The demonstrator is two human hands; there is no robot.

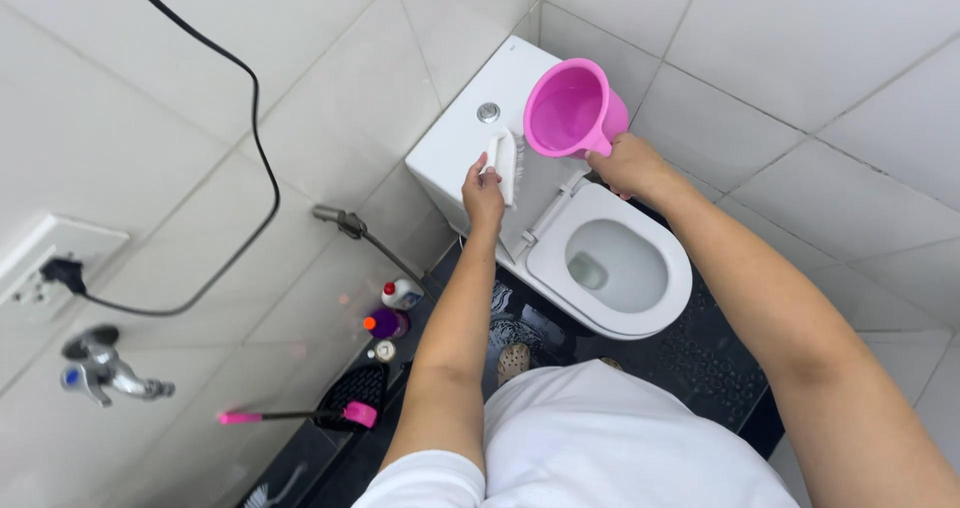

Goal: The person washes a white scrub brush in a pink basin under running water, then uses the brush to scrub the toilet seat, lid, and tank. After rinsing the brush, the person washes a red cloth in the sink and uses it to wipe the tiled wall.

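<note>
My left hand [483,193] grips a white scrub brush [506,163] and presses it against the front of the white toilet cistern [455,148]. My right hand [628,164] holds a pink plastic jug [572,108] by its handle, tilted over the cistern's right side just above the brush. Below them the white toilet [650,298] stands with its seat down and the bowl open. A round chrome flush button [488,113] sits on the cistern lid.
White tiled walls close in on both sides, over a dark wet floor [720,368]. A bidet hose [360,230], cleaner bottles [392,310], a pink-handled black brush [330,413], a tap [100,368] and a socket with a black cable [50,268] line the left wall.
</note>
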